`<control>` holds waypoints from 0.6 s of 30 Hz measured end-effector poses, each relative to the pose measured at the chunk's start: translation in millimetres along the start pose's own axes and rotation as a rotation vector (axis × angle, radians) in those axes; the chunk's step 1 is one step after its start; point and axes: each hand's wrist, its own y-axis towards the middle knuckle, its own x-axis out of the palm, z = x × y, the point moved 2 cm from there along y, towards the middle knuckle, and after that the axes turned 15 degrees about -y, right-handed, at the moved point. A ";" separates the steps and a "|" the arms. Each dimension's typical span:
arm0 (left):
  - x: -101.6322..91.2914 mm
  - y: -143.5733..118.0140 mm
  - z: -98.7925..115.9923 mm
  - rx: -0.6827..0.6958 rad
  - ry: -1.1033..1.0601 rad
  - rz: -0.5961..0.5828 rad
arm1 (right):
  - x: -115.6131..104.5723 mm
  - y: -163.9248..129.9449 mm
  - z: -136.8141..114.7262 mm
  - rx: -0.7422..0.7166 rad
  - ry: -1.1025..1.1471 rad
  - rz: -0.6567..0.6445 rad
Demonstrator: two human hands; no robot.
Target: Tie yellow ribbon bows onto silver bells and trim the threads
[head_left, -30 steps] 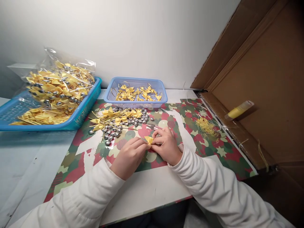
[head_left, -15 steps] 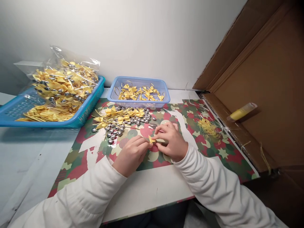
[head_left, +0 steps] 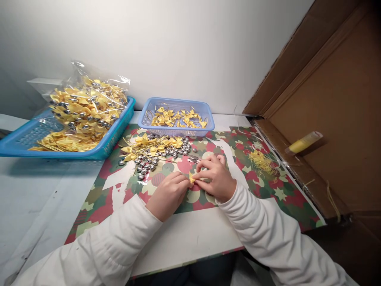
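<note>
Between my two hands a small yellow ribbon bow (head_left: pixel 191 177) is pinched just above the patterned sheet. My left hand (head_left: pixel 170 193) has its fingers closed on the bow's left side. From the right, the thumb and forefinger of my right hand (head_left: pixel 216 177) close on the same bow, its other fingers curled. Fingers hide much of the bow. Just beyond the right hand lies a small metal tool (head_left: pixel 194 158), partly covered. Silver bells or beads (head_left: pixel 145 166) and yellow bows with gold ties (head_left: pixel 145 145) are heaped beyond my left hand.
A blue basket (head_left: pixel 119 133) at the left holds yellow bows and a stuffed clear bag (head_left: pixel 89 103). A smaller blue basket (head_left: pixel 175 131) at the back holds more bows. Yellow thread (head_left: pixel 262 162) lies at right, beside a cardboard wall (head_left: pixel 333 107) with a yellow tube (head_left: pixel 305 143).
The view has shifted slightly, so the baskets sit a little further right. Both hands stay on the bow, with the right fingers moved slightly around it.
</note>
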 end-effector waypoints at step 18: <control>-10.2 3.7 0.3 -0.319 -0.378 0.238 | -1.2 4.6 -6.2 0.285 0.734 -0.058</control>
